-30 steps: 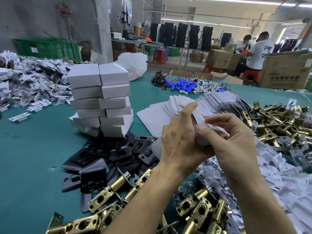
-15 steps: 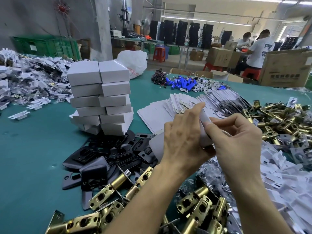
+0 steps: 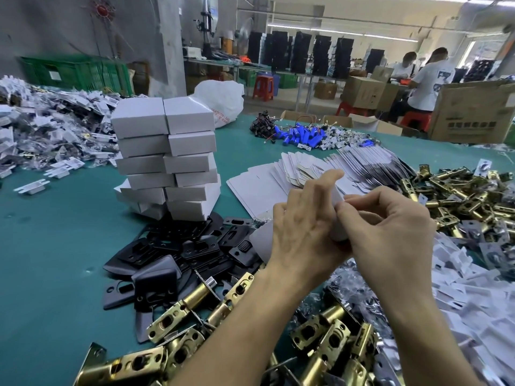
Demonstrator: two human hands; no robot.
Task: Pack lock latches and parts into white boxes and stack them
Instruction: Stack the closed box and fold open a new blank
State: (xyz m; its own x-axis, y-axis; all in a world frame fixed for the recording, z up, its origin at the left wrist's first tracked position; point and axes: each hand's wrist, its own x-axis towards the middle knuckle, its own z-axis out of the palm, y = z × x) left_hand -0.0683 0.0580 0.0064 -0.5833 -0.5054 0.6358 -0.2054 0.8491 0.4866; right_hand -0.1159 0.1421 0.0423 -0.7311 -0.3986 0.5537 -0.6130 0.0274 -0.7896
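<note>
Gripping white box (image 3: 339, 218) | left hand (image 3: 303, 232) and right hand (image 3: 390, 232) both | carton (image 3: 473, 112) print illegible

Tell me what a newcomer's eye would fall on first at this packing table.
First, the centre: the left hand and right hand both hold a small white box above the green table. Next, the stack of white boxes, two columns wide, stands left of the hands. Then shiny brass latches lie heaped in the near foreground, beside black plates at the stack's foot.
</note>
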